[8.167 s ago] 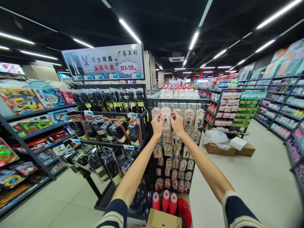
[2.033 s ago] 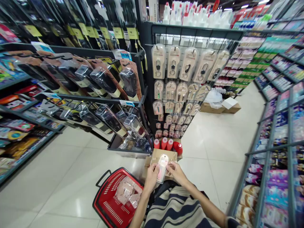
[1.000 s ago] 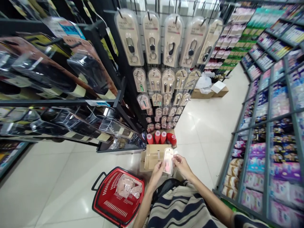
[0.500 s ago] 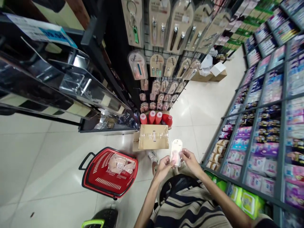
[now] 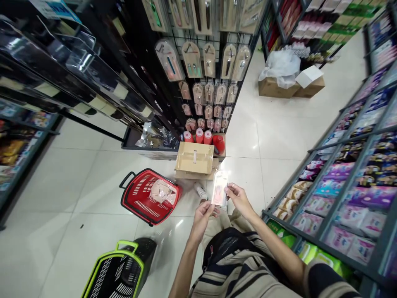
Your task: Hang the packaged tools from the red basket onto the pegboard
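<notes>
In front of my body I hold up a pale blister pack (image 5: 220,188) with a small pink item behind its clear plastic. Its exact kind is too small to make out. My right hand (image 5: 238,199) pinches the pack's right edge between thumb and fingers. At the lower left corner, my left hand (image 5: 204,216) is closed with thumb and fingertips on the pack. To the left on the floor, a red shopping basket (image 5: 143,199) contains several similar clear packs (image 5: 163,192).
A taped cardboard box (image 5: 194,157) stands ahead, with red bottles (image 5: 208,137) behind it. Above hang carded grooming tools (image 5: 209,60). A black basket with green rim (image 5: 115,265) sits at lower left. Shelves of packets (image 5: 335,186) line the right; cartons (image 5: 277,87) lie farther back.
The view has shifted, bringing the black-and-green basket and the far cartons more into sight. My left hand has slid down to the pack's lower corner; the right still grips its edge.
</notes>
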The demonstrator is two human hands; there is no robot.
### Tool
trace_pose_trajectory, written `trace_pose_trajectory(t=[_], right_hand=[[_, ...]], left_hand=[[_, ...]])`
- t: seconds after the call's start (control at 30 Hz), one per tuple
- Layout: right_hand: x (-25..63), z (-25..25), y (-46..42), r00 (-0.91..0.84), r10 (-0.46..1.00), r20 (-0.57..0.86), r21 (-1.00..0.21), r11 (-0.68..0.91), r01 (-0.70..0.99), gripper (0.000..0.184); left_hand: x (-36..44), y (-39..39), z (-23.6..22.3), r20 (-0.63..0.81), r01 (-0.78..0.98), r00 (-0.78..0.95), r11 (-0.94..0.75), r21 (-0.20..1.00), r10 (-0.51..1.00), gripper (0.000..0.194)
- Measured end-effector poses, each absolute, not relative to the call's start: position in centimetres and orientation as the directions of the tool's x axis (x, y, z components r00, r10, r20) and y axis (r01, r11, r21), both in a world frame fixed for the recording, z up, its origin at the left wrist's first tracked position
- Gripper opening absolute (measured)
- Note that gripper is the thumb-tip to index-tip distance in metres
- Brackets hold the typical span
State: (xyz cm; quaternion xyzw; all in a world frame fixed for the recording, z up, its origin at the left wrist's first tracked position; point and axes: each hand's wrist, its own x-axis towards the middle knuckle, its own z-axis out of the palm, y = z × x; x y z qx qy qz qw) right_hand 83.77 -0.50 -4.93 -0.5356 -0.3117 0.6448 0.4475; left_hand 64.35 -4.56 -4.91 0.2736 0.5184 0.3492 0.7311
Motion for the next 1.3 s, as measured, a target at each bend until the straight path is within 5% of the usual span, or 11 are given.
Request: trace_pose_trajectory(t=[0.8,1.07,1.3], right_hand=[[87.1,-5.5,-2.7,-0.057,0.926,-0.373,-0.867,-0.370,-0.335,0.036],[84.2,-3.0,7.0,-0.105,0.942,-0.319,-0.893,-0.336,-0.300,0.036],[79.0,-1.3,15.8,-0.164,0.945,-0.282,-0.936,-0.308,-0.169,0.033]], left_hand=[[68.3,-6.3,-3.4,-0.581,-0.163,0.123,0.594,0.788,0.804,0.039],[63.7,2.4,-1.9,-0.529,-0.024,0.046,0.531,0.847,0.847,0.042],[58.3,15.9,0.2,-0.305,-0.026,-0.009,0.304,0.952,0.952,0.038]])
